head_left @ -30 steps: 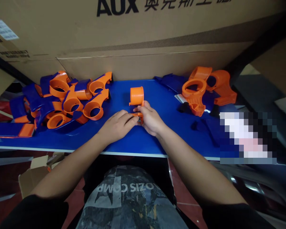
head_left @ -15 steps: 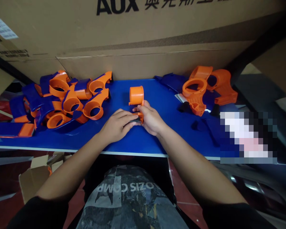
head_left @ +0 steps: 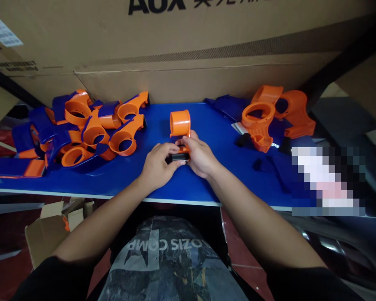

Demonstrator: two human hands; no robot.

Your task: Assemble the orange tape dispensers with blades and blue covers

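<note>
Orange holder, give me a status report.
Right hand gripping orange holder. Left hand pinching black bar at its near end. Left pile and right pile of parts, both apart from hands.

Head camera: worn high above the work, looking forward and steeply down.
Dark grey patterned fabric garment [head_left: 172, 271]: nearest, filling the bottom centre, its pale lettering upside down.
Bare forearms [head_left: 250, 213]: slant in from the lower sides, away from the camera.
Bare left hand [head_left: 156, 167] and bare right hand [head_left: 202, 155]: near frame centre, at middle distance.
Flat blue tabletop [head_left: 156, 121]: crosses the middle, seen from above.
Large brown printed cardboard box [head_left: 175, 37]: beyond, wall-like, cropped at the top.
</note>
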